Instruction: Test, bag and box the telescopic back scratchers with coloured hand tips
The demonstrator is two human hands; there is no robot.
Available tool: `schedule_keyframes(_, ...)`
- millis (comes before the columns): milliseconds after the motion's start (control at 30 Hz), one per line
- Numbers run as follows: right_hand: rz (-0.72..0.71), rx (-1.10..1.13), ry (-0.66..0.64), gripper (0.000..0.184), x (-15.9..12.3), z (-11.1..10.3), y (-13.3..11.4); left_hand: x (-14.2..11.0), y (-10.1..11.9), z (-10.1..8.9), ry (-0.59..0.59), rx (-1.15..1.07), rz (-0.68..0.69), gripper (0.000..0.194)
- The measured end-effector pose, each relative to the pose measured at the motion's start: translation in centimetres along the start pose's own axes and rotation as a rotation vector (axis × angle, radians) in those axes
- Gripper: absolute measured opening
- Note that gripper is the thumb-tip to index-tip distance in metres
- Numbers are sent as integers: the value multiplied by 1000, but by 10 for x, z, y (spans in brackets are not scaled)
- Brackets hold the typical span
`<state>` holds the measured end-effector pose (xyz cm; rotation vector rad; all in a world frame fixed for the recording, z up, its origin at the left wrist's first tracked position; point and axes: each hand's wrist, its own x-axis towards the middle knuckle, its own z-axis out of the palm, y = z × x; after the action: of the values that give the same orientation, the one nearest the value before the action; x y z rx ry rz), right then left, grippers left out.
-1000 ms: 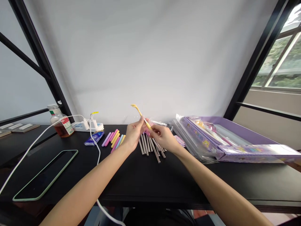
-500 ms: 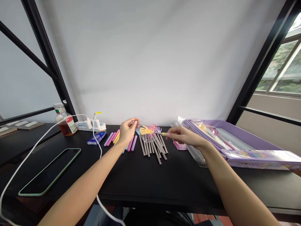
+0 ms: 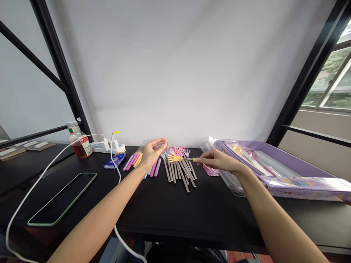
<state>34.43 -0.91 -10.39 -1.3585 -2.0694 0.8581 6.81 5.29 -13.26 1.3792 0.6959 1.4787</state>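
Phone (image 3: 61, 199): lies flat at the left of the tabletop (image 3: 170, 208), a white cable (image 3: 49, 160) passing beside it.
Left hand (image 3: 152, 151): fingers loosely spread, holding nothing, hovering over the coloured caps (image 3: 134, 160).
Rods (image 3: 179, 170): a fanned row of thin metal rods, pastel hand-shaped heads at the far end.
Scratcher (image 3: 175, 157): yellow-headed, just above the rods.
Right hand (image 3: 218, 160): fingers pinched on the scratcher's handle end.
Doing it well: keep the pinch near the handle end, the head level, clear of the row.
Hard to tell: the purple box (image 3: 274, 166) probably holds packaged stationery; glare blurs it.
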Motion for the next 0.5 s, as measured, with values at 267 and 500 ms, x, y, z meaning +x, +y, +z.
schedule_keyframes(267,14,-47,37,56,0,1,2,-3,3,0,-42,-48,-62,53)
schedule_keyframes(500,-5,-95,64,54,5,3,7,-5,2,0,-85,140,-85,42)
